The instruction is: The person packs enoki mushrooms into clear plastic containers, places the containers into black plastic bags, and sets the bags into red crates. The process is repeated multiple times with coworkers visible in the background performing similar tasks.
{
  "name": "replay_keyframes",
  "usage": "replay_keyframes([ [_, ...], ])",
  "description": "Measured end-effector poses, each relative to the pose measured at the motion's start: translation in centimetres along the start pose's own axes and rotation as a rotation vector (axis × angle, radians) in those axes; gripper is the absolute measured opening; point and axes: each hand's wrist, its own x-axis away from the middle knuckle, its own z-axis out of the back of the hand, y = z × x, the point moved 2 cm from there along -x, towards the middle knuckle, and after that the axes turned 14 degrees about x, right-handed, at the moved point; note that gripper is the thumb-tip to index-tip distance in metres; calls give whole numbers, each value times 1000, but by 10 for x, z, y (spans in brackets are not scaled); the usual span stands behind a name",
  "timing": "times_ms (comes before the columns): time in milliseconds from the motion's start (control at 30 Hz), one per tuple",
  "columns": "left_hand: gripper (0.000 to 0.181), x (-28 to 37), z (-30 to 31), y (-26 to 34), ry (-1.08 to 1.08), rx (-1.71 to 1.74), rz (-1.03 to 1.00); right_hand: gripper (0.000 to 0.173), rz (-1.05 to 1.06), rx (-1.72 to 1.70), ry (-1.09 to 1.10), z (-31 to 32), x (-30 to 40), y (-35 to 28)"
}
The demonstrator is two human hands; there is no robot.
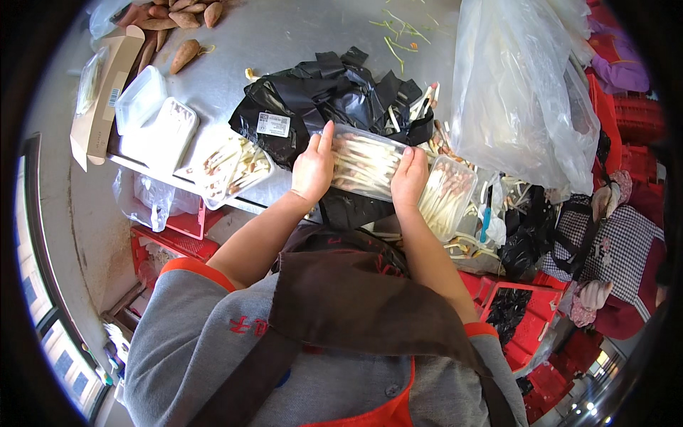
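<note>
Between both my hands is a clear plastic tray (pixel 368 163) filled with long white-stemmed, brown-capped mushrooms. My left hand (pixel 314 169) grips its left end, index finger extended along the side. At the opposite end, my right hand (pixel 410 177) holds the rim with the thumb on top. Just beyond lies a crumpled black plastic bag (pixel 320 101) bearing a printed label, with mushrooms showing at its right side. Close to my right hand rests a second filled tray (pixel 447 197). A third tray of mushrooms (pixel 235 171), more loosely heaped, sits left of my left hand.
Pale plastic trays (pixel 171 136) and an open cardboard box (pixel 104 107) stand at the left of the metal table (pixel 288 26). Sweet potatoes (pixel 185 56) lie behind. A large translucent bag (pixel 517 96), a turquoise-handled tool (pixel 486 220) and a gloved person (pixel 619 256) are at right, above red crates (pixel 512 320).
</note>
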Motion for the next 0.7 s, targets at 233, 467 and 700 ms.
replay_keyframes([
  [233,47,-7,-4,-10,95,95,-13,27,15,-14,45,0,-4,1],
  [467,28,-3,45,36,95,573,93,22,-74,-363,20,35,0,-11],
  [700,40,8,50,67,-86,1382,199,19,58,-540,156,97,4,-46],
])
